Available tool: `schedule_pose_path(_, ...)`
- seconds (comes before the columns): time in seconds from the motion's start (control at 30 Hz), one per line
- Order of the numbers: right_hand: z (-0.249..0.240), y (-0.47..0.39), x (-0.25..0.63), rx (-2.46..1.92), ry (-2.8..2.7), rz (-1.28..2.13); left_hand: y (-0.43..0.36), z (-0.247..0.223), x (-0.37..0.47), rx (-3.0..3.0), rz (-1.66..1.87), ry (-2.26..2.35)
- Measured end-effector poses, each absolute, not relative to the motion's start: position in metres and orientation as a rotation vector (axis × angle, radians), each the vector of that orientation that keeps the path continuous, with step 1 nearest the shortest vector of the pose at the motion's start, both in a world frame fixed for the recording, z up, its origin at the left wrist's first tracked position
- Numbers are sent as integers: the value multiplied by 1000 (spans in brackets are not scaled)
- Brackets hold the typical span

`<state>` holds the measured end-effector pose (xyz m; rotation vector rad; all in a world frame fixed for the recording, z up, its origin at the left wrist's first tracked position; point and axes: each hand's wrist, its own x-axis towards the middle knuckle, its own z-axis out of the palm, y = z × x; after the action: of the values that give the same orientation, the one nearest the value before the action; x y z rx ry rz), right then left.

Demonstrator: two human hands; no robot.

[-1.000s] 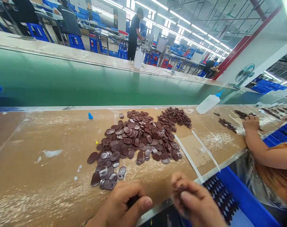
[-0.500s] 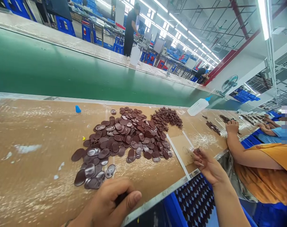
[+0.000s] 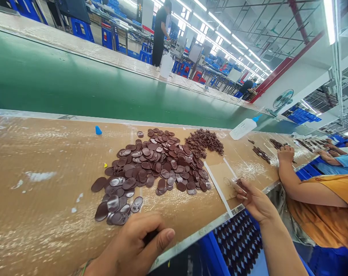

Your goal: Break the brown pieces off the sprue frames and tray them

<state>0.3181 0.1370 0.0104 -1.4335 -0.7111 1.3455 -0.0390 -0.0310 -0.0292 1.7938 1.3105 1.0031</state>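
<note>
My left hand (image 3: pixel 142 241) is closed at the table's front edge, just below a pile of dark brown oval discs (image 3: pixel 159 161). Its fingers curl under, and what they hold, if anything, is hidden. To the right, my right hand (image 3: pixel 252 197) pinches a small dark brown piece (image 3: pixel 240 184) above the table edge. A heap of small curly brown pieces (image 3: pixel 205 142) lies behind, right of the discs. Under my right forearm, a blue crate (image 3: pixel 214 253) holds rows of dark pieces (image 3: pixel 238 239).
A white bottle with a blue tip (image 3: pixel 243 128) lies at the table's back. A blue cap (image 3: pixel 98 130) stands at left. Beyond runs a green belt (image 3: pixel 76 88). On the right, a person in orange (image 3: pixel 320 207) reaches over the table (image 3: pixel 47 153).
The whole view has shifted slightly, moving the scene a little to the right. Both hands keep nearly the same poses, and the right hand still pinches the small piece.
</note>
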Motion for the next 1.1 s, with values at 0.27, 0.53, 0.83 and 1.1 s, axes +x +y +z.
schedule_pose_path(0.27,8,139,324,-1452,-719,1355,-29,-26,-38,1818,1031,1300)
schedule_pose_path(0.53,8,138,323,-1423,-727,1380,-31,-30,-40,1817,1003,1287)
schedule_pose_path(0.83,9,136,324,-1398,-745,1369,-29,-29,-38,1823,1028,1290)
schedule_pose_path(1.1,7,137,325,-1378,-781,1388,-28,-27,-39,1852,1071,1286)
